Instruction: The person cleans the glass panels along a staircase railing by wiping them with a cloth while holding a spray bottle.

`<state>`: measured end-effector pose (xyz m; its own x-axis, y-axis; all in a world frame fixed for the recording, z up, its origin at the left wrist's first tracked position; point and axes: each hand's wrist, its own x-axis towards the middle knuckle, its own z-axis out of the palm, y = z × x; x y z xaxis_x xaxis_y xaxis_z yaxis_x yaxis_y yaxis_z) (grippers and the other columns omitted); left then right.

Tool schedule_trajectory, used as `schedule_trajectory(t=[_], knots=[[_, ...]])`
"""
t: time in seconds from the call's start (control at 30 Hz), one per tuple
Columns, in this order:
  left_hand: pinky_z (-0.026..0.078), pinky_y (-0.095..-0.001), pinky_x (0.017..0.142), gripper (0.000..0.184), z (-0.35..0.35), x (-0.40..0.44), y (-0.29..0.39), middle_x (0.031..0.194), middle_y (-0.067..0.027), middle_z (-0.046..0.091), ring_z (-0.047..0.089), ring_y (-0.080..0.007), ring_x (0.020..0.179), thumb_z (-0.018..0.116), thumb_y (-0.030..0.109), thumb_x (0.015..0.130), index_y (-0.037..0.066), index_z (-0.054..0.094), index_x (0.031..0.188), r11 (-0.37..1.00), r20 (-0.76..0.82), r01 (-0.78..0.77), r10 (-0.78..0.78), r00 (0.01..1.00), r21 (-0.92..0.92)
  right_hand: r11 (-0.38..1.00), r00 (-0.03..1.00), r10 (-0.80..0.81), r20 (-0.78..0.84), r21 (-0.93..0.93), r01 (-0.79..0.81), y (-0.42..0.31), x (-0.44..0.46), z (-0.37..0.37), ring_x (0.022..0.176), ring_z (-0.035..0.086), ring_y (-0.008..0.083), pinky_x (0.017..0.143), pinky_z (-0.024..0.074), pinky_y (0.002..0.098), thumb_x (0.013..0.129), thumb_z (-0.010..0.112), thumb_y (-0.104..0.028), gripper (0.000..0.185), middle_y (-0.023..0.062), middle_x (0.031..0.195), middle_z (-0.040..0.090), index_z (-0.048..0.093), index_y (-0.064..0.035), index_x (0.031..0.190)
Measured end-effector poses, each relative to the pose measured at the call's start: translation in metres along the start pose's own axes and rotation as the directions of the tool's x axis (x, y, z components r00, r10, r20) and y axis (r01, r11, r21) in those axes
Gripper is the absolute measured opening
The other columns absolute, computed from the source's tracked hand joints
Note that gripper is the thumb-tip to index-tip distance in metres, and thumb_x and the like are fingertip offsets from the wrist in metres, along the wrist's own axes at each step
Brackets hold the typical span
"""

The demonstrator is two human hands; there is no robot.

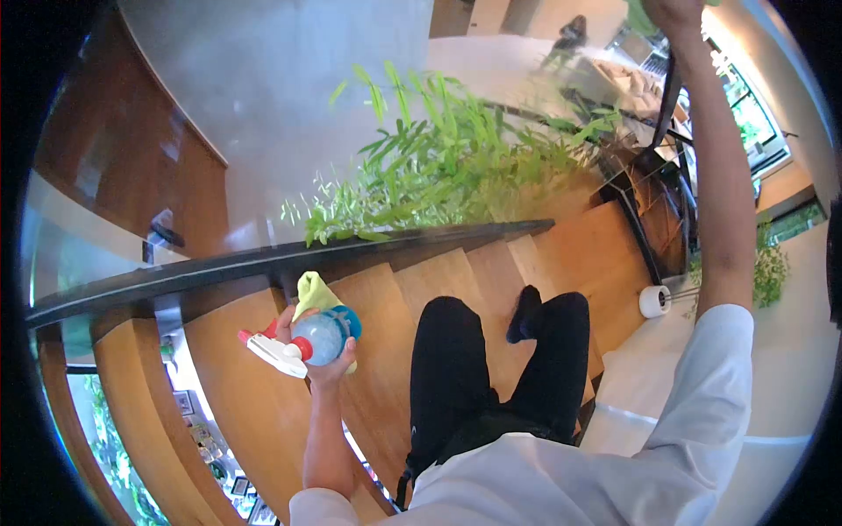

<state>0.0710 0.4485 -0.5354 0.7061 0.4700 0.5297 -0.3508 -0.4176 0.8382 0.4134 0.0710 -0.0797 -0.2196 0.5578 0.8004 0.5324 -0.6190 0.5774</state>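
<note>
From my remote seat I'm watching the left hand [328,373] at left of centre in the frame, where its fingers are clamping around the bottle [321,339]. The bottle is tilting over, its red-and-white nozzle [279,354] pointing toward the left edge. A yellow-green cloth [312,294] is poking out above the bottle, bunching against it in the same grasp. I'm seeing the right hand [675,12] only in part, since the top edge at upper right is cutting it off; something green [641,17] is showing just beside it, and I'm not able to tell whether the fingers are closing on it or standing apart.

Wooden steps [368,300] are running across the middle of the frame beneath the bottle, and a dark rail [263,263] is curving above them from the left. A leafy plant [438,167] is spreading over the upper centre. Dark-clad legs [452,351] are filling the lower centre, and a white pot [653,302] is sitting at right.
</note>
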Motion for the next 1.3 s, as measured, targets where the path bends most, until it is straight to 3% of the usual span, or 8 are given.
schedule_trajectory(t=[0.23, 0.5, 0.73, 0.9, 0.97, 1.0, 1.1, 1.3], knots=[[0.047, -0.0408, 0.096, 0.098, -0.001, -0.010, -0.018, 0.120, -0.0111, 0.049, 0.054, -0.0240, 0.112, 0.090, 0.049, 0.062, 0.002, 0.042, 0.133, 0.996, -0.001, 0.081, -0.081, 0.997, 0.024, 0.796, 0.774, 0.606, 0.186, -0.141, -0.589, -0.118, -0.157, 0.034, 0.101, 0.066, 0.0342, 0.086, 0.0510, 0.0398, 0.086, 0.070, -0.026, 0.025, 0.0097, 0.103, 0.071, 0.068, -0.0110, 0.106], [0.042, -0.0435, 0.101, 0.094, -0.022, -0.012, -0.013, 0.128, -0.0125, 0.042, 0.047, -0.0274, 0.123, 0.080, 0.068, 0.068, 0.001, 0.051, 0.127, 0.967, 0.052, 0.067, -0.082, 0.995, 0.244, 0.769, 0.774, -0.260, 0.578, 0.609, -0.196, -0.448, -0.431, 0.092, 0.142, 0.047, 0.0184, 0.123, 0.0271, 0.0444, 0.085, 0.061, -0.024, 0.045, -0.0016, 0.140, 0.061, 0.067, -0.0214, 0.129], [0.042, -0.0435, 0.099, 0.092, -0.001, 0.001, -0.012, 0.125, -0.0119, 0.043, 0.049, -0.0267, 0.117, 0.084, 0.063, 0.063, 0.001, 0.053, 0.124, 0.967, 0.076, -0.097, 0.081, 0.994, 0.234, 0.838, 0.711, -0.359, 0.605, 0.545, -0.040, -0.361, -0.408, 0.064, 0.143, 0.045, 0.0209, 0.121, 0.0301, 0.0431, 0.080, 0.063, -0.023, 0.045, 0.0033, 0.140, 0.061, 0.068, -0.0166, 0.125], [0.046, -0.0417, 0.095, 0.098, -0.005, -0.001, -0.010, 0.124, -0.0106, 0.045, 0.053, -0.0247, 0.113, 0.088, 0.059, 0.061, 0.001, 0.048, 0.130, 0.993, 0.047, -0.035, 0.030, 0.998, 0.110, 0.723, 0.741, 0.411, 0.531, 0.305, -0.620, -0.176, -0.253, 0.028, 0.097, 0.066, 0.0351, 0.088, 0.0518, 0.0446, 0.073, 0.083, -0.027, 0.050, 0.0144, 0.108, 0.069, 0.065, -0.0068, 0.116], [0.047, -0.0410, 0.096, 0.100, -0.004, -0.001, -0.006, 0.125, -0.0104, 0.047, 0.054, -0.0240, 0.114, 0.090, 0.053, 0.063, 0.002, 0.043, 0.134, 0.998, 0.044, -0.013, 0.010, 0.999, 0.066, 0.482, 0.688, 0.491, 0.534, 0.492, -0.725, -0.121, -0.224, 0.021, 0.109, 0.060, 0.0318, 0.095, 0.0489, 0.0438, 0.090, 0.066, -0.029, 0.049, 0.0141, 0.117, 0.064, 0.055, -0.0020, 0.130], [0.047, -0.0410, 0.096, 0.100, -0.005, -0.001, -0.002, 0.125, -0.0104, 0.047, 0.054, -0.0240, 0.114, 0.090, 0.053, 0.063, 0.002, 0.043, 0.134, 0.998, 0.040, -0.016, 0.014, 0.999, 0.058, -0.329, 0.365, 0.676, 0.640, 0.705, -0.628, -0.126, -0.217, 0.025, 0.130, 0.054, 0.0271, 0.109, 0.0454, 0.0409, 0.105, 0.051, -0.021, 0.046, 0.0160, 0.140, 0.057, 0.046, 0.0019, 0.145], [0.047, -0.0407, 0.096, 0.097, -0.005, -0.001, 0.008, 0.124, -0.0110, 0.048, 0.055, -0.0242, 0.114, 0.090, 0.052, 0.065, 0.002, 0.043, 0.134, 0.998, 0.019, -0.060, 0.059, 0.998, 0.023, 0.543, 0.508, 0.470, 0.722, 0.217, -0.811, -0.118, -0.183, -0.012, 0.116, 0.062, 0.0223, 0.101, 0.0498, 0.0375, 0.105, 0.049, -0.018, 0.040, 0.0131, 0.129, 0.063, 0.052, 0.0013, 0.140], [0.047, -0.0405, 0.096, 0.095, 0.002, 0.000, 0.006, 0.125, -0.0116, 0.048, 0.055, -0.0246, 0.114, 0.090, 0.051, 0.064, 0.001, 0.046, 0.132, 0.999, 0.033, 0.044, -0.044, 0.998, 0.008, 0.825, 0.761, 0.521, 0.387, 0.003, -0.566, -0.044, -0.147, -0.003, 0.107, 0.064, 0.0301, 0.095, 0.0501, 0.0438, 0.095, 0.059, -0.035, 0.048, 0.0146, 0.118, 0.067, 0.057, -0.0025, 0.131]])
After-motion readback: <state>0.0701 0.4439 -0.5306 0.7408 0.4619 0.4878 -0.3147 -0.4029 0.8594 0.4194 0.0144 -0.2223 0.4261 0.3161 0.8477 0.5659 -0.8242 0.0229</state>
